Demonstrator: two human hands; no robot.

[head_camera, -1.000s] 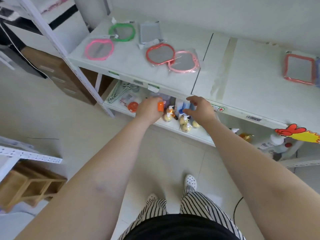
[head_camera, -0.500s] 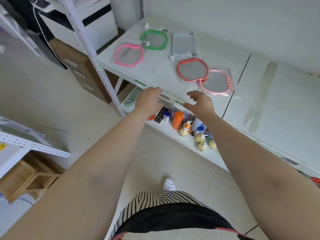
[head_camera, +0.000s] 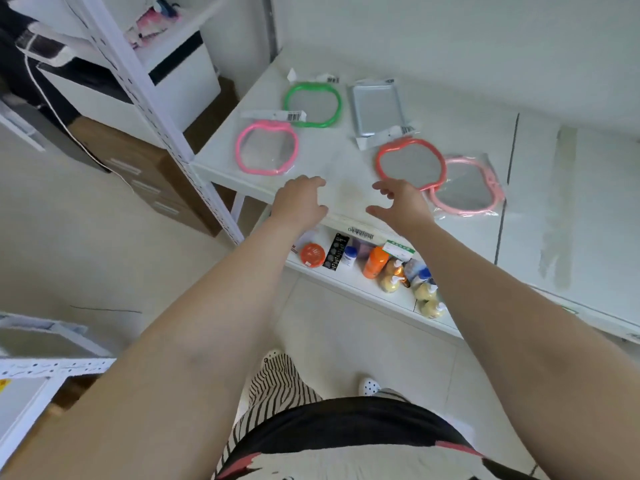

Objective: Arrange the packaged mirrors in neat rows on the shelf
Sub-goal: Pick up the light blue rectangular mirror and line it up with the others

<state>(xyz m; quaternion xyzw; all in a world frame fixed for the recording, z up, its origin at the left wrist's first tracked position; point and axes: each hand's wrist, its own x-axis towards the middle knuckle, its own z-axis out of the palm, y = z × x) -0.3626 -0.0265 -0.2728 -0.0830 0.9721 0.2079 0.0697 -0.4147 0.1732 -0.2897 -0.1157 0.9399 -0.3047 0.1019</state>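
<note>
Shelf (head_camera: pixel 339 161): red mirror (head_camera: pixel 410 163) beside right grip (head_camera: pixel 401 202).

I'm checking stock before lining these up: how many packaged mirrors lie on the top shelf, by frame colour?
Green: 1, the green mirror
Bright pink: 1, the bright pink mirror
Silver rectangular: 1, the silver mirror
Red: 1, the red mirror
Pale pink: 1, the pale pink mirror, partly under the red one
Total: 5
</note>
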